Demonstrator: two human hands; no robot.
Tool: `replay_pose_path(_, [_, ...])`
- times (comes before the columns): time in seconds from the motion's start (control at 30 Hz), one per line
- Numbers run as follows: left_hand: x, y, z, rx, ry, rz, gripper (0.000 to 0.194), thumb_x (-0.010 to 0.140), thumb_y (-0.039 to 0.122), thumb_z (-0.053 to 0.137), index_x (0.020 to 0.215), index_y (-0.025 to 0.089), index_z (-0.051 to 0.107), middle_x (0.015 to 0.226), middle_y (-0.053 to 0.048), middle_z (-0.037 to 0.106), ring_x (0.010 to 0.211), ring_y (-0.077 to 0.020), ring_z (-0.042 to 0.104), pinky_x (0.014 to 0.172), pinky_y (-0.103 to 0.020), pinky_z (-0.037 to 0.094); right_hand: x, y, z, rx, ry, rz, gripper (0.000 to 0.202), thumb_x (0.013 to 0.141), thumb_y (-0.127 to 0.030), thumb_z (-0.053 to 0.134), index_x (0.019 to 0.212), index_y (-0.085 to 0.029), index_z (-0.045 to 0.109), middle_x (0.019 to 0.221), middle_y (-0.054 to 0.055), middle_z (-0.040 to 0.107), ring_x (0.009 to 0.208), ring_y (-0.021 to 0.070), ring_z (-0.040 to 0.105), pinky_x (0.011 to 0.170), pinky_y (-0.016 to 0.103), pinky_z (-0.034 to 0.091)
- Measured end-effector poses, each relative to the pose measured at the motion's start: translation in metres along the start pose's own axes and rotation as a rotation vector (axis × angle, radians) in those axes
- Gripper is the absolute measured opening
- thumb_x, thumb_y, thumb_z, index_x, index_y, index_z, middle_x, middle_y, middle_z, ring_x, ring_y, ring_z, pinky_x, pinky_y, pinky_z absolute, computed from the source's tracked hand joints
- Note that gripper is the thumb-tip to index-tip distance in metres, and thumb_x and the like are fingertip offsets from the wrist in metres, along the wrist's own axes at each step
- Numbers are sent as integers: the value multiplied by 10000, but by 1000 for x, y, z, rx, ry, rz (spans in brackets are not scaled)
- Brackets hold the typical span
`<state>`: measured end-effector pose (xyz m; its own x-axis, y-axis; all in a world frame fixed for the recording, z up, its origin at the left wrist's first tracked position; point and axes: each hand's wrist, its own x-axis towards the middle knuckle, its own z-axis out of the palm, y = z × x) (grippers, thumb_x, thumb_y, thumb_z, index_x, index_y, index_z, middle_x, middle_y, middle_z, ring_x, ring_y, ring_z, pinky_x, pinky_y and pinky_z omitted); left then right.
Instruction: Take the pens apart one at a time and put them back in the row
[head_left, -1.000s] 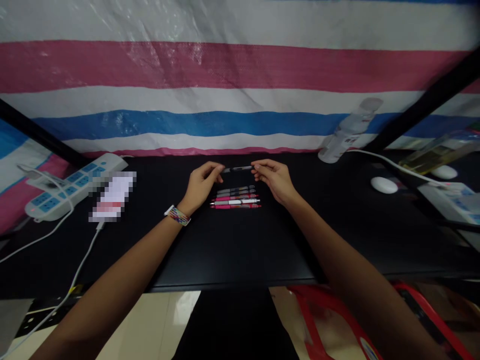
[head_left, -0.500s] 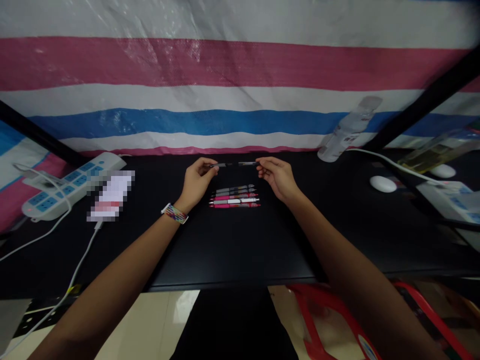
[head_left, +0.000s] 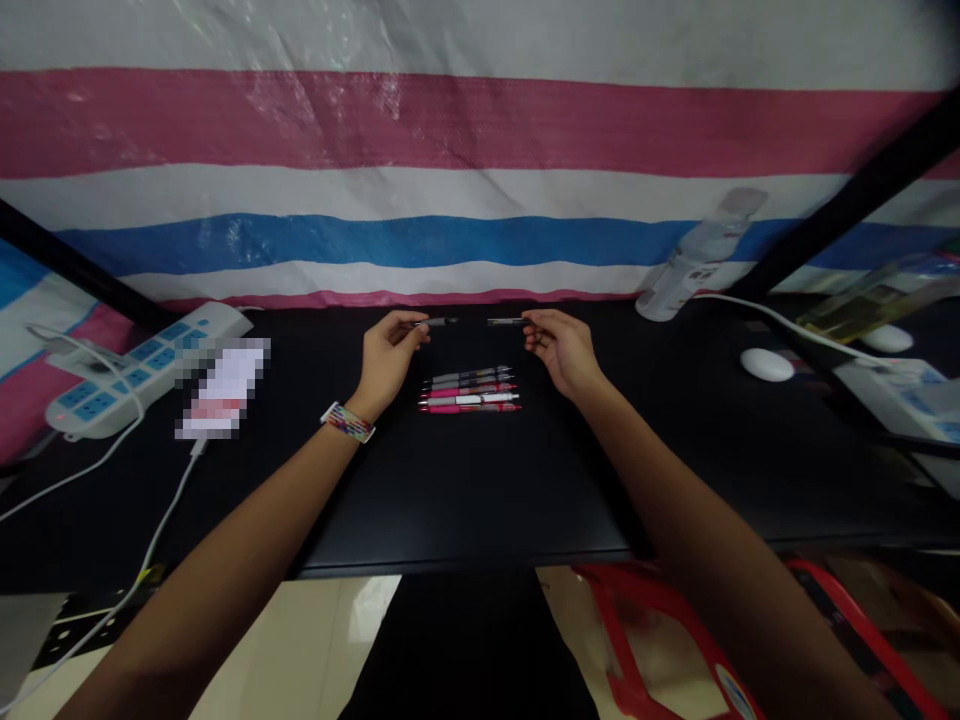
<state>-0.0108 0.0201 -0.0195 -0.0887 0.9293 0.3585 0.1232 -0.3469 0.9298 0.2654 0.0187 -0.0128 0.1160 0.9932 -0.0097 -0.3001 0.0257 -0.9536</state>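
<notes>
My left hand [head_left: 391, 352] pinches a thin dark-and-grey pen piece [head_left: 444, 322] between thumb and fingers above the far part of the black desk. Level with it, my right hand [head_left: 561, 350] grips a short, partly clear pen piece [head_left: 505, 321]; whether that is a cap or part of the barrel I cannot tell. A gap separates the two pieces. Closer to me lies a row of several pens, stacked side by side: grey-and-black pens [head_left: 469, 378] at the back, a white-and-pink pen [head_left: 480, 399] and a red-and-pink pen [head_left: 472, 408] in front.
On the left are a power strip [head_left: 150, 370], a blurred-out flat item [head_left: 225, 390] and a white cable [head_left: 171, 505]. At right stand a clear bottle [head_left: 694, 262], a white mouse-like object [head_left: 766, 365] and a tilted bottle [head_left: 862, 300]. A striped sheet [head_left: 480, 190] hangs behind; a red stool [head_left: 637, 610] is below.
The two pen pieces, end to end and nearly meeting before, are now farther apart. My left hand has shifted slightly left and my right hand slightly right. The row of pens stays put.
</notes>
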Motion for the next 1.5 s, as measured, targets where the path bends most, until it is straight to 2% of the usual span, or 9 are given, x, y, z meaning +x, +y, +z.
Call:
replay_pose_path(0.3, [2,-1,0,-18,23,-33,153,944,332,776,863,203,787,788,-51,762,743,-162,722,666,-276,568,1,-3,-1,-7,19,-2,162,747,-266,773,902,-223,789,788,31,692,727,169,634,738,345,558])
replay_pose_path(0.57, [2,-2,0,-50,21,-21,98,900,296,808,943,208,807,882,-59,795,773,-168,747,663,-276,563,-1,-4,0,-12,31,3,154,746,-244,738,886,-228,801,784,25,702,719,160,632,724,329,564])
replay_pose_path(0.87, [0,-1,0,-46,21,-36,153,877,330,807,969,207,804,899,-68,799,790,-180,741,666,-283,568,-2,-5,1,32,42,2,127,722,-232,783,841,-214,823,727,17,697,686,140,630,688,301,549])
replay_pose_path(0.93, [-1,0,1,-41,-4,-32,170,874,339,815,981,208,805,902,-69,799,801,-181,739,677,-285,568,-5,-4,3,16,-10,-1,149,716,-251,828,860,-214,835,749,24,720,700,146,644,721,321,572])
replay_pose_path(1.07, [-3,3,2,0,-123,-23,189,878,388,832,903,204,795,794,-47,766,743,-178,701,677,-294,544,-15,-2,12,-32,-209,44,269,706,-335,932,939,-217,869,863,56,784,750,177,688,796,393,619])
replay_pose_path(1.2, [-6,7,3,125,-137,13,368,959,496,764,728,211,727,632,-10,653,590,-145,574,583,-284,436,-20,0,16,-21,-230,50,291,702,-361,966,942,-219,884,841,60,788,770,189,705,818,406,630])
replay_pose_path(1.3, [-8,9,4,179,-136,43,512,1024,545,673,632,216,662,580,-9,600,571,-147,552,572,-291,417,-19,-1,16,-20,-221,48,271,697,-328,968,931,-223,880,843,62,792,802,202,719,839,419,638])
replay_pose_path(1.43, [-8,11,7,78,-129,62,249,896,420,851,826,219,721,790,-22,728,718,-157,655,683,-291,506,-18,-1,16,-12,-196,80,231,729,-315,935,918,-202,866,820,64,777,756,193,705,819,419,640])
replay_pose_path(1.5, [-8,11,7,10,-147,48,212,894,385,854,960,224,733,834,-22,743,757,-160,683,720,-292,535,-17,0,16,1,-183,94,214,744,-304,918,916,-191,859,813,68,770,760,191,703,813,407,635])
